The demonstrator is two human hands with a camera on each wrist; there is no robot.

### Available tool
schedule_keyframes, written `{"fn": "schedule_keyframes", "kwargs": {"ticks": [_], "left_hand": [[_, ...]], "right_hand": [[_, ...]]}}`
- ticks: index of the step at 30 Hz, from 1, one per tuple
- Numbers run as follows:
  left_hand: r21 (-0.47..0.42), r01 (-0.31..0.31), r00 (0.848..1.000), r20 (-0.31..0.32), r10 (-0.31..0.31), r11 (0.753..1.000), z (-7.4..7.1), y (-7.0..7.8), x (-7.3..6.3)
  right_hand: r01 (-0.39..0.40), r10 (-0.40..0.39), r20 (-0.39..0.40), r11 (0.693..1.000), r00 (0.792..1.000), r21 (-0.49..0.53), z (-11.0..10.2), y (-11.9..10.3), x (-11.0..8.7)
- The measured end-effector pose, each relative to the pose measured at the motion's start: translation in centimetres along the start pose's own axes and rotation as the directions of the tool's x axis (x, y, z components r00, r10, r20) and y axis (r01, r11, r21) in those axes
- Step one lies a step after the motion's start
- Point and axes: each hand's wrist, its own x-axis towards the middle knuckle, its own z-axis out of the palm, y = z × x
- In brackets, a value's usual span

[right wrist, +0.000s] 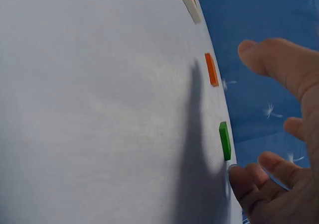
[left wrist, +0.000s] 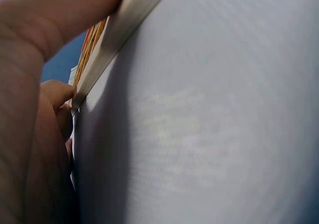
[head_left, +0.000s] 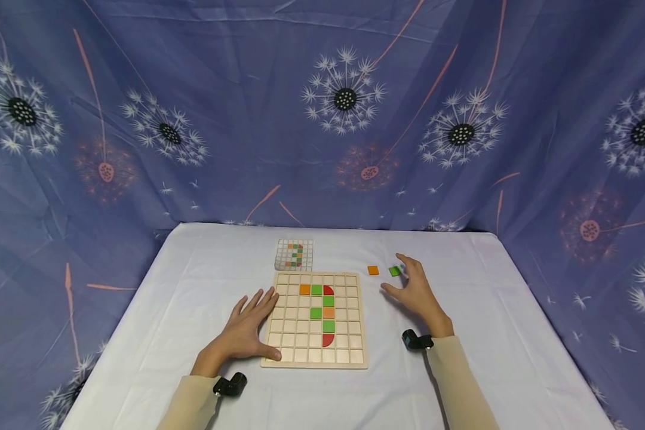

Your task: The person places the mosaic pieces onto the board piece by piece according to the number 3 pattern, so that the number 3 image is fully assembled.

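Observation:
A wooden grid board (head_left: 295,352) lies flat on the table, with orange, green and red tiles in some of its squares. My left hand (head_left: 245,330) rests at the board's left edge, fingers spread and thumb on the near left corner; the left wrist view shows the thumb against the wooden rim (left wrist: 107,47). Right of the board, my right hand (head_left: 416,292) hovers with thumb and fingers apart, nothing between them. Its fingertips are close beside a loose green tile (right wrist: 225,141). An orange tile (head_left: 373,270) lies a little left of the green one.
Behind the board lies a small pattern card (head_left: 294,255) printed with a grid and coloured squares. A white cloth (head_left: 140,310) covers the table. A blue dandelion-print curtain (head_left: 258,119) hangs along the back and sides.

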Motion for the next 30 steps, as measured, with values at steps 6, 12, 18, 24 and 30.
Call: {"fn": "schedule_keyframes", "kwargs": {"ticks": [6,12,18,24,30], "left_hand": [[-0.012,0.008,1.0,0.001,-0.008,1.0,0.2,-0.1,0.2],[-0.021,0.007,1.0,-0.002,-0.007,1.0,0.2,-0.1,0.2],[-0.018,0.003,1.0,-0.008,-0.003,1.0,0.2,-0.2,0.2],[-0.011,-0.001,1.0,-0.013,0.0,1.0,0.2,-0.2,0.1],[-0.007,0.0,1.0,-0.011,0.0,1.0,0.4,-0.2,0.2]], "right_hand": [[-0.084,0.083,-0.023,0.996,0.996,-0.009,0.0,0.5,0.7],[-0.137,0.137,-0.05,0.99,0.989,-0.016,0.3,0.9,1.3],[-0.142,0.14,-0.041,0.989,0.989,-0.047,0.2,1.1,1.6],[-0.112,0.11,-0.043,0.992,0.993,-0.056,0.2,1.2,1.8],[-0.108,0.104,-0.059,0.992,0.993,-0.063,0.3,1.2,2.0]]}}
